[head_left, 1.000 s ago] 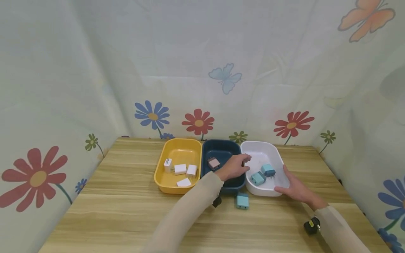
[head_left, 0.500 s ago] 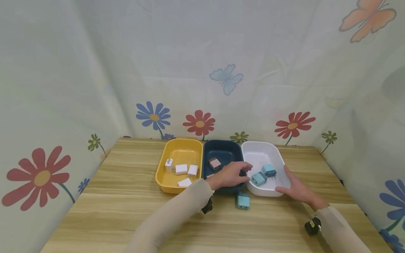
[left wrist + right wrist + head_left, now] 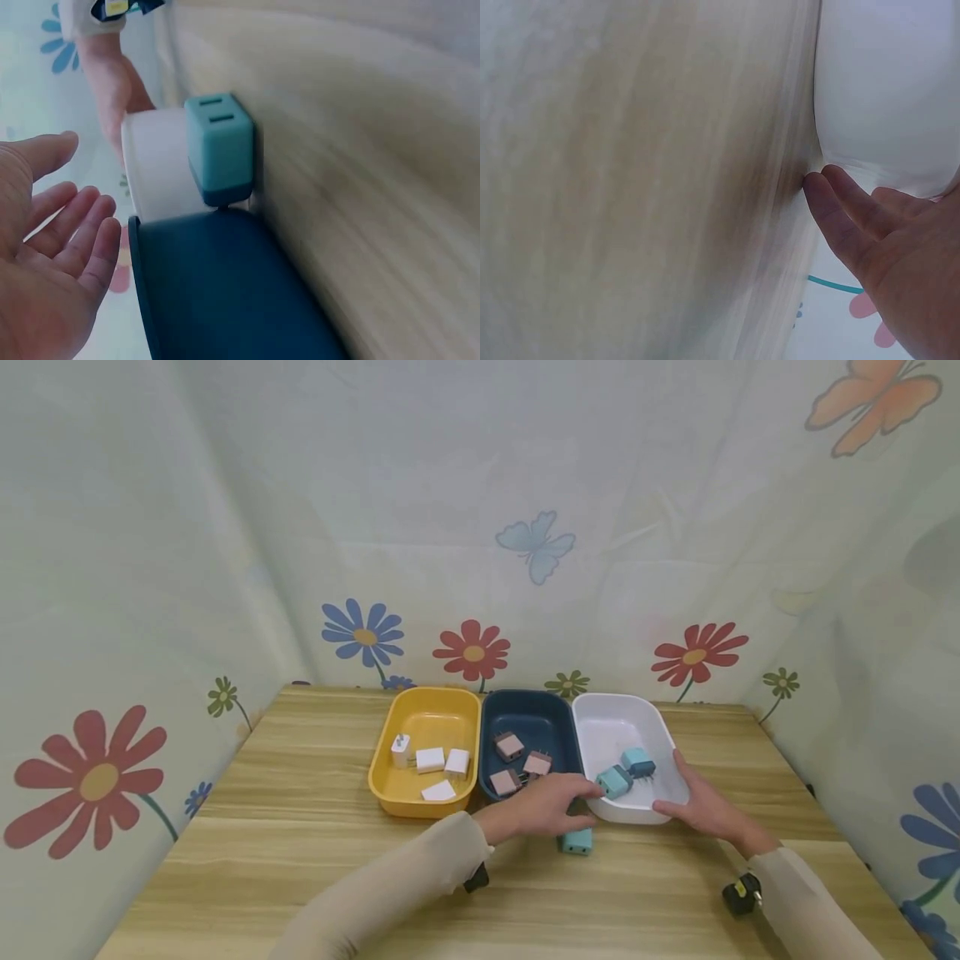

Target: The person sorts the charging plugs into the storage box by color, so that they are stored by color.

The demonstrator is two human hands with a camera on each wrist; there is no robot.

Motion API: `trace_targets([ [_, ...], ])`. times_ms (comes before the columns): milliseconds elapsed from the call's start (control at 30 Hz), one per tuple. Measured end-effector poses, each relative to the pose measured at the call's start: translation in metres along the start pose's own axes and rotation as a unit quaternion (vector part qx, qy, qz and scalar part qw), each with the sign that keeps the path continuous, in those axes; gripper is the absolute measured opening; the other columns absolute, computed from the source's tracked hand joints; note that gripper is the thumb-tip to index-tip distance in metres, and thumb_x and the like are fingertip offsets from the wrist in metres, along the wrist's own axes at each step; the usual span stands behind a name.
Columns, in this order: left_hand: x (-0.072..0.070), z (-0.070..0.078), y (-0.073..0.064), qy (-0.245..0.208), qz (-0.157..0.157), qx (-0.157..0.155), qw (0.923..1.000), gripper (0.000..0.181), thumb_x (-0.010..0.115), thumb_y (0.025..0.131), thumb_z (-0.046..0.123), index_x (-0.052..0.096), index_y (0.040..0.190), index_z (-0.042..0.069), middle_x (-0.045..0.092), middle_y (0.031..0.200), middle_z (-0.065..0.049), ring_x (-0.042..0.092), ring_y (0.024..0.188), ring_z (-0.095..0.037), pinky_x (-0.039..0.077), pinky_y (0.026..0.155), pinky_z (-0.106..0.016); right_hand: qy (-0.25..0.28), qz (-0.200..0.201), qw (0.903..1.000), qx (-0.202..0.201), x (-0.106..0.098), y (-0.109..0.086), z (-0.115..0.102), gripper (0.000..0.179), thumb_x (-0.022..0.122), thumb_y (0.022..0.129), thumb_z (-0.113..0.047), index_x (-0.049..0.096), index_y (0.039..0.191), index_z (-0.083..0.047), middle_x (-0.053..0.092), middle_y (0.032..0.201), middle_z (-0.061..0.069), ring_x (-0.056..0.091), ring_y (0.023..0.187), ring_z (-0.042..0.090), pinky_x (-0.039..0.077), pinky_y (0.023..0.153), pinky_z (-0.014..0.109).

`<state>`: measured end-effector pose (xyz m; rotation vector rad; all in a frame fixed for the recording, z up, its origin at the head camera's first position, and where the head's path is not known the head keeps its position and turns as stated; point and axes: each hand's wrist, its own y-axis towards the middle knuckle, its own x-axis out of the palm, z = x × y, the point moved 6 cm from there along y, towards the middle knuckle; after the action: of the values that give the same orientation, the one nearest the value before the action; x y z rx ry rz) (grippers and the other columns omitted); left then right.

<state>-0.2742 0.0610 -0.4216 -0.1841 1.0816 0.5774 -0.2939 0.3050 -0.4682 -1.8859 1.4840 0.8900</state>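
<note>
My left hand point(image 3: 542, 806) hovers over the front edge of the dark blue tray point(image 3: 531, 706), fingers spread and holding nothing. Just below its thumb, a teal charger plug point(image 3: 577, 842) lies on the table, partly covered in the head view; the left wrist view shows the plug's two slots. With straight fingers along the outer right wall and the thumb at the front rim, my right hand point(image 3: 705, 802) touches the white tray point(image 3: 600, 714). Inside that tray sit two teal charger plugs point(image 3: 614, 782). Three pinkish charger plugs point(image 3: 509, 746) lie in the dark blue tray.
A yellow tray point(image 3: 427, 703) with several white charger plugs point(image 3: 431, 761) stands left of the dark blue one. All three trays stand side by side on the wooden table point(image 3: 255, 827), near its back edge. A flowered curtain point(image 3: 420, 485) hangs behind.
My left hand has moved down and toward me from over the dark blue tray to its front edge, uncovering pinkish plugs there. My right hand has stayed at the white tray.
</note>
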Motion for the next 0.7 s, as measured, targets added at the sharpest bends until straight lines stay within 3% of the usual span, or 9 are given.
trace_targets([
  [200,0.012,0.005,-0.007,0.021,-0.021,0.018,0.9994,0.039,0.065,0.09,0.025,0.058,0.127,0.013,0.057,0.123,0.005,0.053,0.108,-0.002,0.041,0.088,-0.013,-0.006,0.003,1.0,0.001,0.0,0.001,0.001,0.106,0.07,0.084,-0.039,-0.002,0.147,0.008,0.007,0.149,0.035,0.019,0.132,0.053,0.021,0.102,0.065],
  [367,0.021,0.01,-0.01,0.041,-0.03,0.023,0.9985,0.04,0.065,0.09,0.027,0.057,0.127,0.014,0.056,0.125,0.005,0.052,0.111,-0.003,0.04,0.091,-0.014,-0.009,0.004,1.0,0.001,0.0,0.001,0.001,0.106,0.07,0.085,-0.04,-0.001,0.147,0.008,0.008,0.149,0.035,0.019,0.132,0.053,0.022,0.102,0.064],
  [500,0.031,0.01,-0.012,0.063,-0.049,0.01,0.9968,0.043,0.063,0.091,0.031,0.055,0.13,0.014,0.052,0.131,0.003,0.049,0.117,-0.005,0.039,0.095,-0.016,-0.007,0.002,1.0,0.005,0.0,0.0,0.0,0.106,0.069,0.085,-0.04,-0.002,0.147,0.008,0.007,0.149,0.035,0.019,0.132,0.053,0.022,0.102,0.065],
  [700,0.046,0.003,-0.013,0.057,-0.063,-0.007,0.9964,0.047,0.061,0.093,0.03,0.05,0.135,0.014,0.043,0.141,0.0,0.042,0.126,-0.008,0.036,0.1,-0.02,-0.011,0.0,0.9999,0.007,0.0,0.0,-0.001,0.106,0.069,0.085,-0.041,-0.002,0.147,0.008,0.008,0.149,0.035,0.019,0.131,0.053,0.022,0.102,0.064],
])
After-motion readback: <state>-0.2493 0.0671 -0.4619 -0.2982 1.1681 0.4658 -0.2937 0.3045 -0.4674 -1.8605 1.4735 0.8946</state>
